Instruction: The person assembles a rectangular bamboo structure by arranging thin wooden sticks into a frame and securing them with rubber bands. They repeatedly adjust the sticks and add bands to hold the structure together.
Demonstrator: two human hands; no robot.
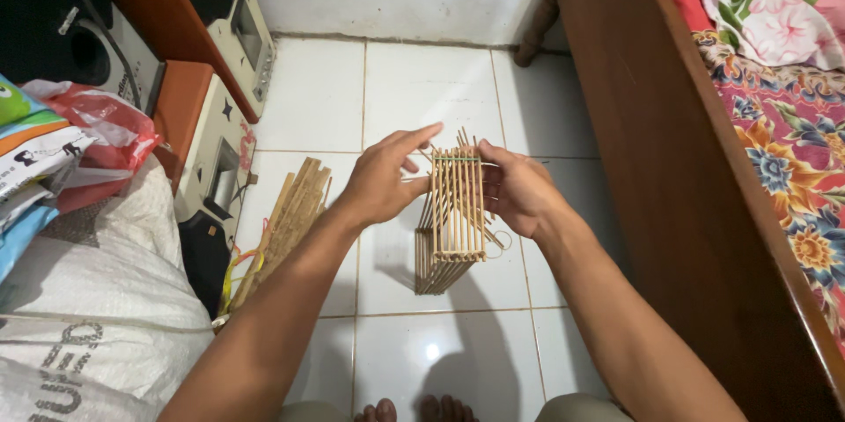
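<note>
1. Toes [414, 409] peek in at the bottom edge, planted on the white tiled floor [422, 88].
2. Up over the tiles, the right hand [519, 189] has its fingers closed on the side of a slatted bamboo-stick frame [453, 211], held clear of the floor.
3. Left hand [383, 177] sits at the frame's other side, fingers stretched out and open, tips touching the top sticks.
4. Loose bamboo sticks [286, 224] lie on the floor by the cabinet [216, 158].
5. Bed [704, 167] runs along the right.
</note>
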